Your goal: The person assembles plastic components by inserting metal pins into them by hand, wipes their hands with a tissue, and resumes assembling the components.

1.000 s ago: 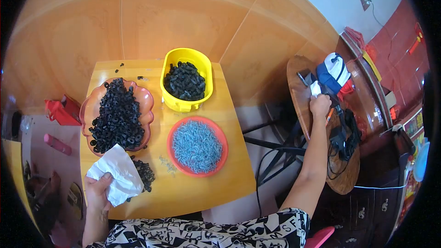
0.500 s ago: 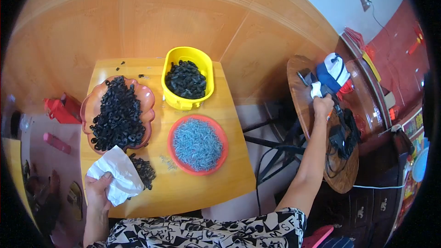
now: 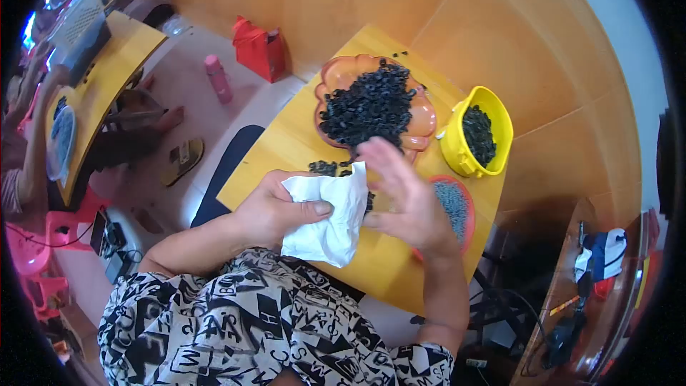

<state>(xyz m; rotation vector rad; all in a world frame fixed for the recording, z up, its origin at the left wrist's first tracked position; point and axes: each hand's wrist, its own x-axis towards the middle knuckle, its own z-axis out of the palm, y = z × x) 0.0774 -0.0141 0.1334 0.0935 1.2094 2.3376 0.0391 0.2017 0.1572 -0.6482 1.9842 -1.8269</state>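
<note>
My left hand (image 3: pixel 275 207) grips a piece of crumpled white paper (image 3: pixel 325 225), thumb pressed flat on its front. Close to the paper's right edge, my right hand (image 3: pixel 407 196) is raised with its fingers apart and somewhat blurred; nothing shows in it. Behind both hands is an orange scalloped tray (image 3: pixel 423 118) heaped with small black parts (image 3: pixel 371 104). More loose black parts (image 3: pixel 325 168) lie on the table, partly hidden by the hands and paper. To the right, a red round dish (image 3: pixel 468 218) of small silvery metal pieces (image 3: pixel 450 204) is partly covered by my right hand.
A yellow tub (image 3: pixel 457 157) with black pieces stands at the table's (image 3: pixel 286 132) right side, near the wooden panel. A round side table (image 3: pixel 550 289) holds a cap (image 3: pixel 611 254) and cables. Leftward are a red bag (image 3: pixel 261 50), a pink bottle (image 3: pixel 218 78) and another person's arm (image 3: pixel 36 129).
My view has swung left. My right hand has come from the round side table to beside the paper. The left hand still holds the paper, now in front of my chest.
</note>
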